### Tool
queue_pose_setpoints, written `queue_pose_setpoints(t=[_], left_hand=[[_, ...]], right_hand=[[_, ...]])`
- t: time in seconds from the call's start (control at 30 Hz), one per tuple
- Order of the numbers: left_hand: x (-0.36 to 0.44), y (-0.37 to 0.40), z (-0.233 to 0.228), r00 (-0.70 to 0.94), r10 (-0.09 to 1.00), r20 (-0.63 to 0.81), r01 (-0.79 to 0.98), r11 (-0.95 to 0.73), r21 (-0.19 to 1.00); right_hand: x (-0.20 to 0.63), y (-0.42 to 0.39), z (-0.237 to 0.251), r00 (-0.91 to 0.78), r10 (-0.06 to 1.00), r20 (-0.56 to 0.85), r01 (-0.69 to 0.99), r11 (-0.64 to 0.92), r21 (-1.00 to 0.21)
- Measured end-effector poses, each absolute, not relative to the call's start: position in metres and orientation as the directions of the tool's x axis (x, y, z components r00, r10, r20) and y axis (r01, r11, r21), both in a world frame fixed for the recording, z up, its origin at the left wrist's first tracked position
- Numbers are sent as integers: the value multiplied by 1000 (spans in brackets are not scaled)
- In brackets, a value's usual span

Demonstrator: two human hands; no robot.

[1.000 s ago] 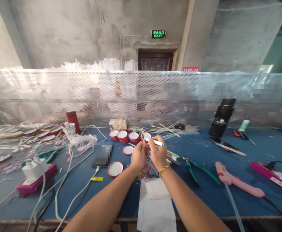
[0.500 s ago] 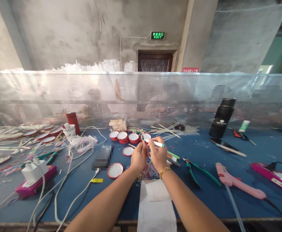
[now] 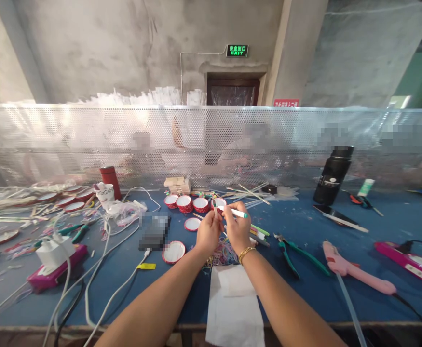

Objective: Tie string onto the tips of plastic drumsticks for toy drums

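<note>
**A:** Your left hand [image 3: 208,233] is pinched shut on a thin upright stick with a green band near its tip [image 3: 214,207], and your right hand [image 3: 237,227] grips a white marker pen with a teal cap end [image 3: 237,212], its tip laid against that stick. Both are held up over the blue felt-covered table [image 3: 305,289], just above the heap of coloured rubber bands [image 3: 222,255].

**B:** How far along would you say you are?

**A:** Judging by the table, partway. A row of round red-rimmed lids with white centres [image 3: 185,202] sits behind your hands, one more red-rimmed lid [image 3: 173,251] lies nearer, beside the blurred dark block, and loose pale sticks [image 3: 252,193] still lie untouched at the back. The stick in your fingers carries colour only near its top, so I'd guess the marking on it isn't finished.

**B:** What can't you make out?

**A:** The pen's tip is hidden between your fingers, so I can't tell if it touches the stick. The lower end of the stick is buried in your left palm. The pink hot-glue gun [image 3: 351,271] and the green-handled pliers [image 3: 297,254] lie idle to your right, and the white paper sheet [image 3: 234,313] is cut off by the table edge.
</note>
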State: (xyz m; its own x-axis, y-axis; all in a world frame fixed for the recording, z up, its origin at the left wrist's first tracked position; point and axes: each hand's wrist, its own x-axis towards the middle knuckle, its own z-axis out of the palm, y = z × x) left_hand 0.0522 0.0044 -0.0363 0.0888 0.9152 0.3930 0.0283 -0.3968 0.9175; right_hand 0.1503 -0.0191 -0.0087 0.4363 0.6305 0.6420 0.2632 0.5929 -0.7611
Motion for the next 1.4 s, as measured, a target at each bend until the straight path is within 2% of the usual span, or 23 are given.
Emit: queue_pose_setpoints(t=[0.1, 0.3, 0.57, 0.8, 1.0, 1.2, 1.4], left_hand=[[51, 4, -36, 131, 901, 415, 29, -421, 906], [50, 4, -36, 110, 906, 409, 65, -418, 906], [51, 0, -31, 127, 902, 414, 19, -419, 908], [51, 0, -32, 122, 903, 412, 52, -420, 906], [52, 2, -34, 121, 920, 373, 37, -379, 924], [51, 4, -38, 105, 910, 400, 48, -407, 912], [52, 3, -38, 117, 912, 393, 45, -400, 915]], right_hand=[[151, -20, -8, 444, 624, 643, 261, 596, -759], [148, -19, -11, 388, 649, 655, 237, 616, -751], [150, -19, -9, 440, 631, 639, 258, 592, -763], [149, -20, -9, 389, 641, 662, 248, 619, -745], [151, -19, -9, 459, 609, 647, 272, 597, -755], [149, -20, -9, 399, 648, 648, 230, 614, -755], [152, -19, -10, 442, 616, 653, 308, 579, -755]])
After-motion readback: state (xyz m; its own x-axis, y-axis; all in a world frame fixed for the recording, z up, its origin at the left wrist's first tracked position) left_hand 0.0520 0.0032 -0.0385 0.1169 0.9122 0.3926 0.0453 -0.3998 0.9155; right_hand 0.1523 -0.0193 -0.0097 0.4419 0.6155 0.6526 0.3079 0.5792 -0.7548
